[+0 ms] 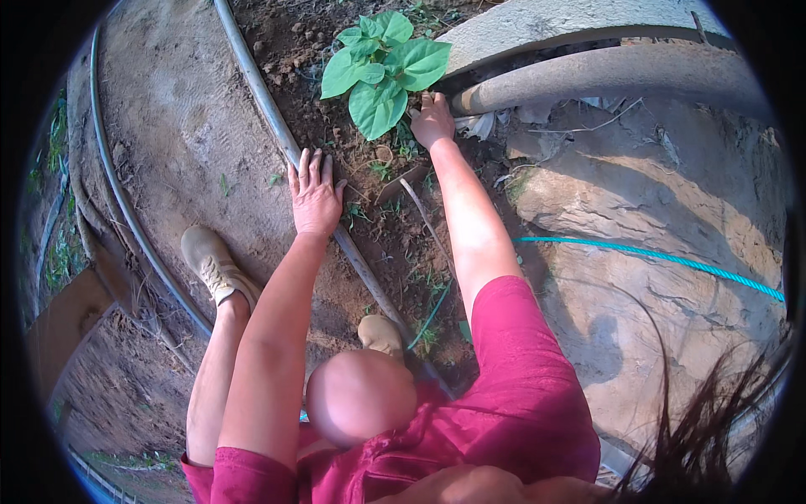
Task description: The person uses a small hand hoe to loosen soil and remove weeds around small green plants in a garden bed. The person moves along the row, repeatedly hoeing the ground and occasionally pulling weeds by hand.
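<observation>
My left hand (316, 194) rests with its fingers spread on a grey pipe (365, 271) that runs along the soil. My right hand (433, 120) reaches to the ground at the lower right edge of a broad-leaved green plant (385, 68), its fingertips partly hidden among soil and leaves. Whether those fingers grip anything cannot be told. Just right of that hand are the end of a thick rounded pole (491, 93) and a scrap of white plastic (480, 126). Between my arms lie a thin stick (423, 211) and a flat brown piece (398, 184) in the soil.
A turquoise rope (667, 255) crosses the pale ground at right. A pale beam (554, 24) lies beyond the pole. At left, a second thin pipe (119, 183) curves past my shoe (211, 255). A blurred brown board (66, 327) is at the lower left.
</observation>
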A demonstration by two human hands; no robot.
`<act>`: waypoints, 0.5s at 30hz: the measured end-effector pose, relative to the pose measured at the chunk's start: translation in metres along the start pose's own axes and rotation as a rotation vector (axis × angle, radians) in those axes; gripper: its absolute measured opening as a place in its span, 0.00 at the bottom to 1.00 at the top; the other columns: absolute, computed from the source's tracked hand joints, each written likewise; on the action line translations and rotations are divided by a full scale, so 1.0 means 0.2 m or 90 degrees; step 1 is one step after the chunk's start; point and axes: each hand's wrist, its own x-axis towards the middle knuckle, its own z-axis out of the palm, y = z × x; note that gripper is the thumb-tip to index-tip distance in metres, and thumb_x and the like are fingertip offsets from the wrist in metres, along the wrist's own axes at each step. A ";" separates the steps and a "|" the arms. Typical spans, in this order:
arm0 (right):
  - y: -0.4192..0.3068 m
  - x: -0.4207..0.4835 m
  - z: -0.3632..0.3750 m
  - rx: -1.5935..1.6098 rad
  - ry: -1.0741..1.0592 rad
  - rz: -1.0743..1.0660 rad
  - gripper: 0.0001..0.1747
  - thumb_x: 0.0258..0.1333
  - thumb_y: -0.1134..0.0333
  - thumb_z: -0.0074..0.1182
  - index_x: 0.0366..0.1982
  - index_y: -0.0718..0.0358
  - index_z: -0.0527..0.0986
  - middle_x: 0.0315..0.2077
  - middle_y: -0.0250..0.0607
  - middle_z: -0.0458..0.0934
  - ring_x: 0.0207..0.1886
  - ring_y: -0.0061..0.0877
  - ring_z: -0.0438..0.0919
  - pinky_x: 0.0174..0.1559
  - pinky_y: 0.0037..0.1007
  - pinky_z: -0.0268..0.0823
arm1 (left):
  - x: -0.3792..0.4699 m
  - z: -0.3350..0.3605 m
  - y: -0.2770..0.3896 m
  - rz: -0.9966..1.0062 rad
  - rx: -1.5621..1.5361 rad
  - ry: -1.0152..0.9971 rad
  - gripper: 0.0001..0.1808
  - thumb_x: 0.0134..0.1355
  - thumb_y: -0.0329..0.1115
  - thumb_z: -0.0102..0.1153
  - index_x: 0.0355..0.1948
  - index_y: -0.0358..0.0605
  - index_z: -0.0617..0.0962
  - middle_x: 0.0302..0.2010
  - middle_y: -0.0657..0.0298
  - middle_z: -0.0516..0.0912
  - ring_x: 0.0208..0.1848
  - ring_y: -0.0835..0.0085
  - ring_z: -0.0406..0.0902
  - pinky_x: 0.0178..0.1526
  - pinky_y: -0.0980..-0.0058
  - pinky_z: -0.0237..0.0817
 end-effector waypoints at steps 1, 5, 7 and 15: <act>0.02 0.02 0.00 -0.052 -0.060 -0.063 0.28 0.60 0.56 0.54 0.59 0.60 0.70 0.62 0.48 0.64 0.62 0.43 0.70 0.60 0.38 0.66 | 0.00 0.00 0.00 0.000 -0.005 0.001 0.32 0.64 0.48 0.53 0.65 0.43 0.69 0.69 0.59 0.63 0.76 0.60 0.46 0.76 0.52 0.34; 0.03 0.03 0.00 0.026 -0.095 0.047 0.29 0.63 0.52 0.50 0.63 0.56 0.70 0.66 0.48 0.61 0.66 0.42 0.65 0.65 0.41 0.60 | 0.00 -0.01 0.01 -0.003 0.004 -0.008 0.32 0.65 0.49 0.52 0.66 0.43 0.69 0.69 0.60 0.63 0.76 0.61 0.46 0.76 0.52 0.33; 0.00 0.00 -0.02 0.163 -0.030 0.061 0.33 0.63 0.44 0.47 0.63 0.55 0.69 0.68 0.48 0.59 0.70 0.42 0.57 0.69 0.43 0.54 | 0.00 -0.01 0.01 -0.002 0.004 -0.012 0.32 0.65 0.49 0.52 0.66 0.44 0.69 0.69 0.60 0.63 0.77 0.61 0.46 0.76 0.52 0.33; 0.14 -0.37 -0.02 -0.065 -0.134 -0.015 0.28 0.63 0.47 0.47 0.61 0.50 0.71 0.63 0.50 0.66 0.67 0.45 0.61 0.66 0.47 0.57 | 0.00 0.00 -0.01 0.004 0.014 -0.013 0.31 0.65 0.48 0.51 0.66 0.44 0.69 0.69 0.60 0.63 0.77 0.62 0.46 0.76 0.52 0.33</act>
